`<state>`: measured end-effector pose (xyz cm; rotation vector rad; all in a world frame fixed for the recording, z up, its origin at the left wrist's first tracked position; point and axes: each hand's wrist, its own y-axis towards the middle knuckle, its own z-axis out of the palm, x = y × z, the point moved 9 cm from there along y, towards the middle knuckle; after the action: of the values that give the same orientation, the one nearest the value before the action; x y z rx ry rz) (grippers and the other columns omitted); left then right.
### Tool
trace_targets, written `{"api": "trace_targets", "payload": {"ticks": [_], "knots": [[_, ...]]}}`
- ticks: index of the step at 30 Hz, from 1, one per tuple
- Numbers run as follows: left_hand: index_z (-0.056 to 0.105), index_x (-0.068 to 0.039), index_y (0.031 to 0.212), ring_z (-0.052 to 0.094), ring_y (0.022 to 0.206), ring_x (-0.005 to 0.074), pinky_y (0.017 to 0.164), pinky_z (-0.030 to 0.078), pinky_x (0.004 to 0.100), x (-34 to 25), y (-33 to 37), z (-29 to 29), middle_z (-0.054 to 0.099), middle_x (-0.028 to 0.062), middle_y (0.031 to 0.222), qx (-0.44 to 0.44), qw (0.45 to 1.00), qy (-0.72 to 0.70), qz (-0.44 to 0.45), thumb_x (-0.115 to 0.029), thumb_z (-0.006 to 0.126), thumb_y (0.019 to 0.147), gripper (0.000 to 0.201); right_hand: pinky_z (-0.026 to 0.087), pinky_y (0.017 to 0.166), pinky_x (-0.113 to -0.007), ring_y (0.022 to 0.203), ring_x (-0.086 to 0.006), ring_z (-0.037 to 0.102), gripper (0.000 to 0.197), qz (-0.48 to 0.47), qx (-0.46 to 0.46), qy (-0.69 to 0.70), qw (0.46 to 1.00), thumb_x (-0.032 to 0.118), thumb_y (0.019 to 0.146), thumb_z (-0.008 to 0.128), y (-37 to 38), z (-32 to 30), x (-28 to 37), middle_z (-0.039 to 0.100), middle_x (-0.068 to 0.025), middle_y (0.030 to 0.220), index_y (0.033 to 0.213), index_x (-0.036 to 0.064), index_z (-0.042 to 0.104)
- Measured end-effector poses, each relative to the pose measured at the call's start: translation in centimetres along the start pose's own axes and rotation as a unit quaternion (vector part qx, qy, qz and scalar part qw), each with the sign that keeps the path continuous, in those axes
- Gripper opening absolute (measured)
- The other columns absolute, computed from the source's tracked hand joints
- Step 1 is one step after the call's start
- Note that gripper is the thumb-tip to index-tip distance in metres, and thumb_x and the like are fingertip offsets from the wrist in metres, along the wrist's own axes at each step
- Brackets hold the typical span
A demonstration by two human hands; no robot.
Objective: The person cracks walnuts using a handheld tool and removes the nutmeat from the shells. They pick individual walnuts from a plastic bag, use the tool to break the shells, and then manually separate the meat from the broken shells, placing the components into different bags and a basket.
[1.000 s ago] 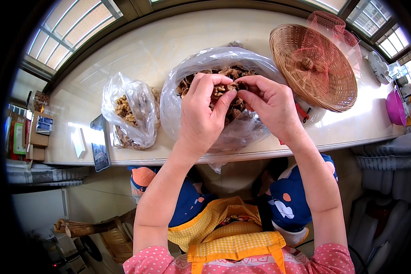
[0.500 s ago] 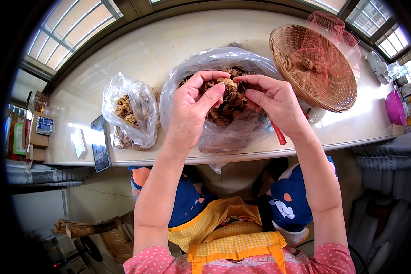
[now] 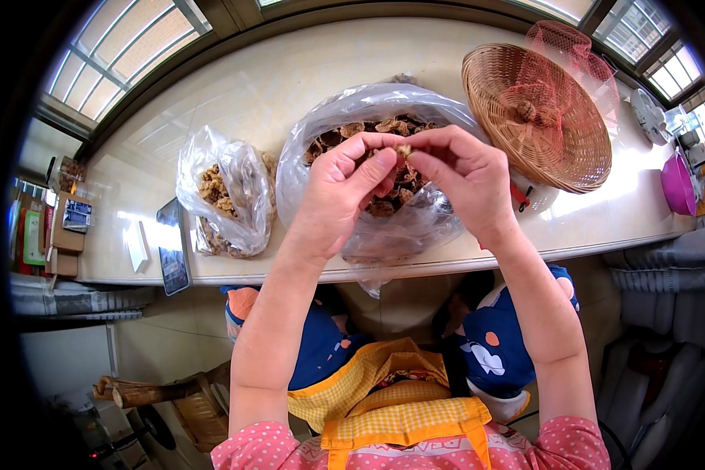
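Above a large clear plastic bag [image 3: 305, 141] full of broken walnut shells [image 3: 388, 205], the fingertips of both my hands meet. My left hand [image 3: 351, 176] pinches a small pale walnut kernel [image 3: 403, 150] between thumb and forefinger. From the other side my right hand [image 3: 464, 176] closes its thumb and forefinger on the same kernel. Left of the big bag, a smaller clear bag [image 3: 247, 176] holds walnut kernels [image 3: 215, 190]. A red-handled tool [image 3: 519, 197] lies by my right wrist, mostly hidden.
A wicker basket [image 3: 486, 86] at the right holds a walnut [image 3: 526, 110] and red netting [image 3: 560, 51]. A phone [image 3: 172, 247] overhangs the table's front edge at the left, beside a small white object [image 3: 135, 246]. Farther right are a white fan [image 3: 648, 116] and a magenta bowl [image 3: 677, 184].
The dark shell at my right fingertips is no longer visible. My hands have drawn closer together around the kernel. More of the shells in the bag show.
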<state>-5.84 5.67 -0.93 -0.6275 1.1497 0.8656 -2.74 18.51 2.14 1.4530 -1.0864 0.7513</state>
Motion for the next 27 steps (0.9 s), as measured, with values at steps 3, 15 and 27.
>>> {"api": "trace_targets", "payload": {"ticks": [3,15,27], "knots": [[0.055,-0.001,0.123,0.053,0.079,0.0063,0.075,0.045,0.0195,0.2,0.1,0.1,0.059,-0.0009,0.096,0.023,0.995,-0.097,-0.026,-0.014,0.053,0.097,0.030,0.048,0.064,-0.022,0.072,-0.0083,0.059,0.017,0.112,0.006,0.191,0.975,0.008,0.093,0.057,0.1,-0.3,-1.5,0.064,-0.0075,0.085,0.105,-0.0048,0.061],[0.046,0.002,0.131,0.056,0.093,0.0106,0.083,0.046,0.0237,0.0,0.2,0.0,0.061,0.0082,0.109,0.040,0.995,-0.095,-0.011,-0.014,0.050,0.098,0.037,0.047,0.060,-0.023,0.067,-0.0107,0.058,0.019,0.280,0.037,0.380,0.881,0.013,0.096,0.052,-1.0,1.5,-3.4,0.061,-0.0056,0.083,0.106,-0.0016,0.057],[0.060,0.000,0.113,0.057,0.092,0.0115,0.085,0.049,0.0246,-0.9,0.4,-0.1,0.060,0.0044,0.104,-0.014,0.995,0.066,0.071,-0.006,0.063,0.090,0.024,0.034,0.051,-0.019,0.057,-0.0031,0.042,0.016,0.251,0.039,0.300,0.920,0.016,0.091,0.065,-0.9,2.2,-3.4,0.054,0.0029,0.071,0.096,0.0018,0.059]]}}
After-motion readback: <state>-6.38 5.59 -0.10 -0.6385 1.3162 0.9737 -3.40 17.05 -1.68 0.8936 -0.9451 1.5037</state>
